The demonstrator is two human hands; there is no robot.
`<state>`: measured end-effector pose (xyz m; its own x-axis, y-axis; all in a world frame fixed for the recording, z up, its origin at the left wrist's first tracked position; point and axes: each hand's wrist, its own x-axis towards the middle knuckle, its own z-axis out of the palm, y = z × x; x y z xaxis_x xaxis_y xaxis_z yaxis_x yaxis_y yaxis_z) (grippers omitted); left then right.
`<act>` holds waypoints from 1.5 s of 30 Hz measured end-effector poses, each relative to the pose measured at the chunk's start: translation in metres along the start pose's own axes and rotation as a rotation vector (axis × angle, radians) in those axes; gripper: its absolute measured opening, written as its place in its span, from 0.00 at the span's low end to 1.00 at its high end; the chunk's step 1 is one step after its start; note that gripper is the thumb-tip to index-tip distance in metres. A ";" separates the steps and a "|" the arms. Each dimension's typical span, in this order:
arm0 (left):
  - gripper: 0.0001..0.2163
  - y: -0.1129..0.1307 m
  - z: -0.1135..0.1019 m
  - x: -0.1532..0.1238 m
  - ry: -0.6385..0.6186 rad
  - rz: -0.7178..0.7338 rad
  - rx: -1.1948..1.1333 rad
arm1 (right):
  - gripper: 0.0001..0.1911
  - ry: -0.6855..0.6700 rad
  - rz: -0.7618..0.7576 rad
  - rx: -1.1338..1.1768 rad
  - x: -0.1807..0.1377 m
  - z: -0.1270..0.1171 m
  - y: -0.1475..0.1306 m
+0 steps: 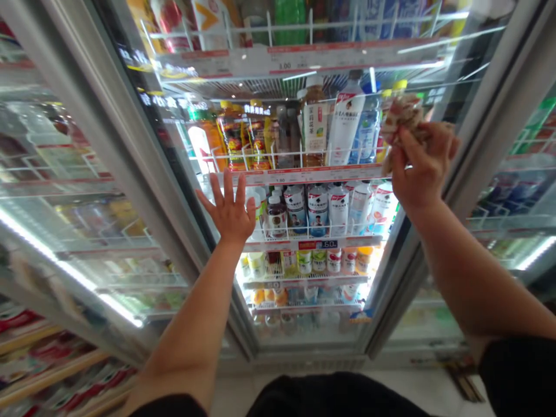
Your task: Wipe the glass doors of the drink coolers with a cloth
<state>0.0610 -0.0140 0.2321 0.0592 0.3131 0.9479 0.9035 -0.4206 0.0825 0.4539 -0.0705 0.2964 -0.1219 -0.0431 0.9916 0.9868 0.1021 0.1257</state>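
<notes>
I face an open drinks fridge with wire shelves (304, 174) full of bottles. My left hand (229, 209) is open, fingers spread, raised in front of the second shelf near the white-capped bottles (319, 208). My right hand (423, 162) is closed round a crumpled, patterned wrapper or cloth (402, 116), held up at the right end of the upper shelf, next to a tall white bottle (346, 124) and a blue one.
The glass door (87, 191) stands open on the left, reflecting shelves. A second fridge door (512, 191) is on the right. Lower shelves hold small yoghurt-like cups (319, 260). Price strips run along each shelf edge.
</notes>
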 end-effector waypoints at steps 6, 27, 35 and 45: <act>0.28 0.001 0.000 0.000 -0.019 -0.008 -0.005 | 0.18 -0.072 -0.068 0.090 -0.039 -0.007 -0.014; 0.26 0.001 0.004 -0.021 0.087 -0.049 0.009 | 0.19 0.025 -0.072 0.083 -0.070 -0.012 -0.015; 0.27 0.000 0.021 -0.066 0.030 -0.103 -0.032 | 0.24 -0.054 -0.108 0.159 -0.081 -0.008 -0.018; 0.27 0.000 0.020 -0.064 0.027 -0.113 -0.042 | 0.32 -0.300 -0.197 0.270 -0.102 0.006 -0.065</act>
<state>0.0661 -0.0168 0.1652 -0.0541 0.3374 0.9398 0.8850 -0.4196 0.2016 0.4018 -0.0665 0.1874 -0.3692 0.1980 0.9080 0.8835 0.3779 0.2768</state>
